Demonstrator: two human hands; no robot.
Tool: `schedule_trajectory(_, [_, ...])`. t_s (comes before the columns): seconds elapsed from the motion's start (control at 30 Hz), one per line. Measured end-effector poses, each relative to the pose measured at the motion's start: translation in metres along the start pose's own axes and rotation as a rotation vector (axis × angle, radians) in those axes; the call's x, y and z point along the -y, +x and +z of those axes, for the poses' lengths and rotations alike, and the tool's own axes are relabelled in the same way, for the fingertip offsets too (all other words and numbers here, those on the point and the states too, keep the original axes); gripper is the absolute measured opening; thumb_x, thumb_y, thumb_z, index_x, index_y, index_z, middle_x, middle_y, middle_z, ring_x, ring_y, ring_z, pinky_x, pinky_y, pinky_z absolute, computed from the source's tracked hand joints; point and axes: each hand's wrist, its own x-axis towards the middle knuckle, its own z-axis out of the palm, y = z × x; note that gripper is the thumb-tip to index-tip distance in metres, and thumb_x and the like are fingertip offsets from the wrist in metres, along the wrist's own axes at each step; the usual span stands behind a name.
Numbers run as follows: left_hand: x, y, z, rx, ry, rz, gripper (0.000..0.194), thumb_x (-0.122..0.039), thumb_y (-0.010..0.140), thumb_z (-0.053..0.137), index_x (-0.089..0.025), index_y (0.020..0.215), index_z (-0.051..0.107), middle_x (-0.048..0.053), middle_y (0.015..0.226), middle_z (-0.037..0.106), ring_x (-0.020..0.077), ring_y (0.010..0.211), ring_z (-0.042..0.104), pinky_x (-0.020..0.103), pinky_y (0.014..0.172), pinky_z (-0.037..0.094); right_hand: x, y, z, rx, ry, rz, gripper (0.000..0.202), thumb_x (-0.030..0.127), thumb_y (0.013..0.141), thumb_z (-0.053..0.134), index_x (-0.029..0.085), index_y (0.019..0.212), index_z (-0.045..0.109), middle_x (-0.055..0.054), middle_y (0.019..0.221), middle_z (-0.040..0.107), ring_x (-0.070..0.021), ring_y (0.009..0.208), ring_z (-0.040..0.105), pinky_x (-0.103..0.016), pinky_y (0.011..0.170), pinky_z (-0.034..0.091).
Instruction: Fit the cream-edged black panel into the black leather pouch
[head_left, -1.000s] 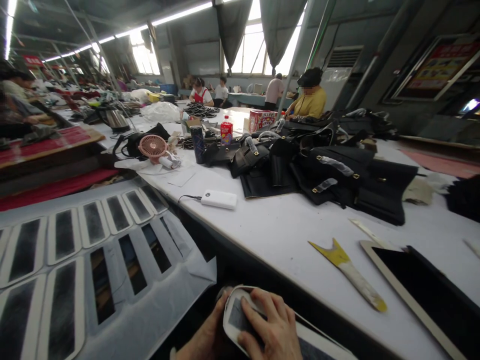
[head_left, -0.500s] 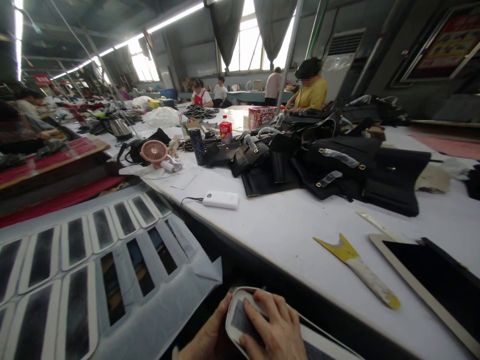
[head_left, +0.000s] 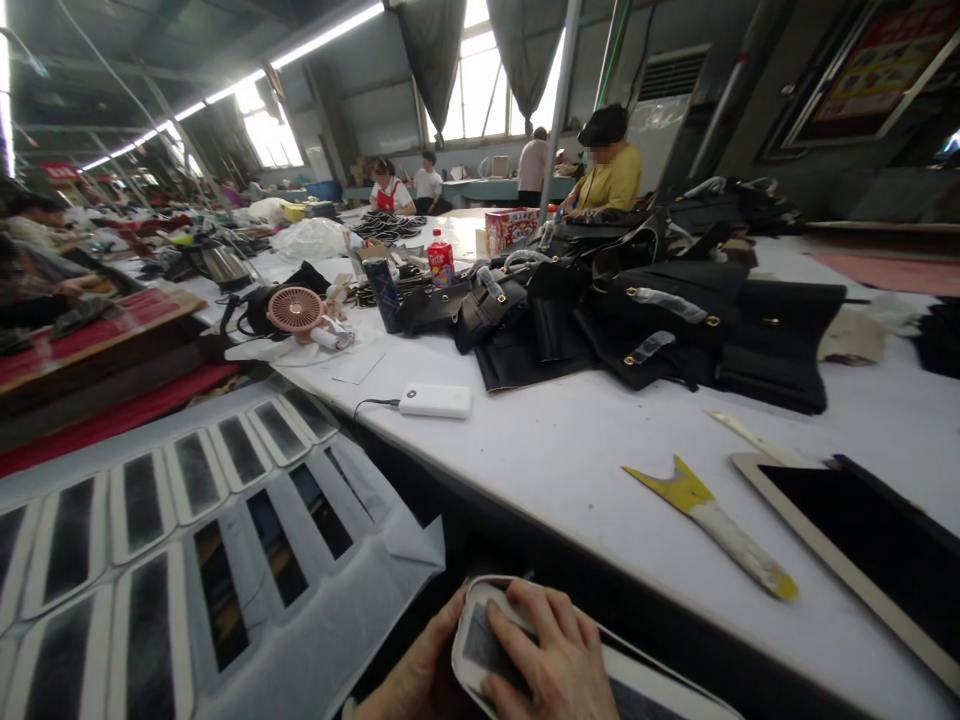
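fingers [head_left: 517, 638] closed on a pale-edged piece [head_left: 475, 640] beside a white table [head_left: 525, 465], bright windows [head_left: 480, 92] beyond

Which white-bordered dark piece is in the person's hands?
The bottom-centre piece, held between left hand and right hand; the pieces at left lie untouched.

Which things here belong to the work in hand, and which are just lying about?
Work in hand:
white-bordered piece, held with left hand and right hand
similar pieces at left, probably

Lying about, seemingly:
pink fan
red bottle
white corded device
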Motion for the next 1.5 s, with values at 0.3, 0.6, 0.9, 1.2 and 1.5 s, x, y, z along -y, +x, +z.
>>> schedule_trajectory(0.3, [0.007,-0.002,0.006,-0.193,-0.01,0.068,0.062,-0.056,0.076,0.071,-0.014,0.122,0.067,0.01,0.112,0.072,0.0333,0.123,0.054,0.039,0.109,0.034,0.003,0.003,-0.006,-0.011,0.127,0.06,0.051,0.032,0.067,0.077,0.032,0.115,0.059,0.005,0.112,0.068,-0.0209,0.095,0.062,-0.031,0.078,0.049])
schedule_trajectory(0.6, [0.006,0.002,0.014,-0.091,-0.005,0.056,0.061,-0.059,0.081,0.062,-0.012,0.118,0.068,0.011,0.108,0.073,0.0321,0.122,0.055,0.04,0.112,0.03,0.023,0.008,-0.002,-0.101,0.392,0.353,0.05,0.012,0.052,0.061,0.027,0.1,0.06,-0.001,0.105,0.065,-0.0257,0.098,0.058,-0.037,0.088,0.046])
schedule_trajectory(0.9, [0.013,0.005,-0.002,-0.114,-0.064,0.07,0.061,-0.056,0.076,0.068,-0.014,0.12,0.066,0.012,0.11,0.07,0.0342,0.122,0.054,0.042,0.107,0.037,0.034,0.009,-0.004,-0.087,0.395,0.38,0.039,0.013,0.053,0.061,0.03,0.088,0.065,-0.003,0.109,0.065,-0.0272,0.103,0.058,-0.037,0.085,0.045])
schedule_trajectory(1.2, [0.011,0.007,0.0,-0.063,0.063,0.179,0.051,-0.054,0.083,0.061,-0.017,0.118,0.068,0.01,0.114,0.069,0.0335,0.119,0.056,0.045,0.107,0.036,0.035,0.012,-0.004,-0.064,0.386,0.405,0.042,0.011,0.049,0.062,0.031,0.086,0.064,-0.001,0.107,0.066,-0.0263,0.099,0.058,-0.036,0.083,0.045])
schedule_trajectory(1.5, [0.002,0.005,-0.031,-0.285,0.6,0.327,0.047,-0.05,0.087,0.062,-0.021,0.123,0.065,0.01,0.134,0.06,0.0301,0.128,0.049,0.039,0.111,0.034,0.03,0.007,0.006,-0.082,0.336,0.372,0.044,0.01,0.048,0.064,0.031,0.087,0.064,0.0,0.107,0.068,-0.0266,0.099,0.061,-0.034,0.08,0.047])
